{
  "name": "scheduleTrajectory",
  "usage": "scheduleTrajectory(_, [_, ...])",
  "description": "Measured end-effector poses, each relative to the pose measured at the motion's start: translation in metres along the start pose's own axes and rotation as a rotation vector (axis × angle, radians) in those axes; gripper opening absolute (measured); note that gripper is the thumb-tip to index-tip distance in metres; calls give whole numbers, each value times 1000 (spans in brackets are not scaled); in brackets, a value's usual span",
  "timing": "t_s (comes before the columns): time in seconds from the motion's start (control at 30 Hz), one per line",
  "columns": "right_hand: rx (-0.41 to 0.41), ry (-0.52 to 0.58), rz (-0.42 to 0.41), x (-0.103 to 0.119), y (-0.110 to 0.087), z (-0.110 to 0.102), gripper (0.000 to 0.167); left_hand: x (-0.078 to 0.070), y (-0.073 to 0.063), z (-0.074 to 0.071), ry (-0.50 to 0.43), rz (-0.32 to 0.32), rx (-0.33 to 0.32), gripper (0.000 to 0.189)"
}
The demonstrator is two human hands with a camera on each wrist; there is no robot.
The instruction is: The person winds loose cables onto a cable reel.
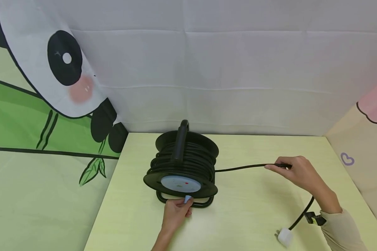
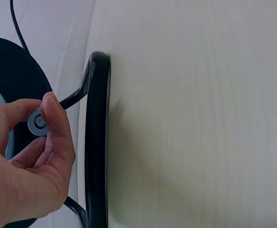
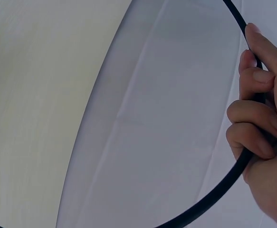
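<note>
A black cable reel (image 1: pixel 204 190) stands on the table, black cable wound thickly round its drum and a pale blue disc (image 1: pixel 179 183) on its front flange. My left hand (image 1: pixel 175 213) pinches the small pale blue knob (image 1: pixel 187 198) at the lower front of the reel between thumb and fingers; its round end shows in the left wrist view. Off to the right, my right hand (image 1: pixel 304 176) grips the loose cable (image 1: pixel 242 168), its fingers curled round it in the right wrist view. That cable runs nearly straight from the drum, then hangs below the hand to a white plug (image 1: pixel 285 237).
The reel's black carrying handle (image 1: pixel 180 143) rises at the top, and its tubular foot (image 2: pixel 98 142) lies in front, close to the left hand. Behind the pale yellow table (image 1: pixel 128 216) hangs a white cloth (image 1: pixel 238 69). A printed cloth (image 1: pixel 34 195) covers the left side.
</note>
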State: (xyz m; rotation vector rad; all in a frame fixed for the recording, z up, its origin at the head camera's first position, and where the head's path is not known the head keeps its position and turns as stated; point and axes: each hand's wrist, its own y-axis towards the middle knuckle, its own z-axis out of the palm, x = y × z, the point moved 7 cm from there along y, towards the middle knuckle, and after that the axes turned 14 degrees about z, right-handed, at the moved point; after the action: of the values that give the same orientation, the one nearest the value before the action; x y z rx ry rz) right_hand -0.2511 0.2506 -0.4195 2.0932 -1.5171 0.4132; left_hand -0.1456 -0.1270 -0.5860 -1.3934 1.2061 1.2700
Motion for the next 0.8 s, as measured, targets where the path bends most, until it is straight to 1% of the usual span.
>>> scheduleTrajectory(0.13, [-5,0,0,0,-1,-2,26,3,1,-11,14,-16,-14,21])
scheduleTrajectory(0.17, [-4,1,1,0,-1,-2,26,6,2,-14,9,-18,-19,22])
scheduleTrajectory(0.47, [-2,1,8,1,-3,-5,25,4,4,-35,16,-39,-58,25])
scheduleTrajectory(0.63, [-1,5,10,-1,-5,-5,26,4,4,-48,23,-65,-90,26])
scheduleTrajectory(0.8, [-2,11,7,-1,-7,-5,27,0,6,-62,42,-85,-123,27])
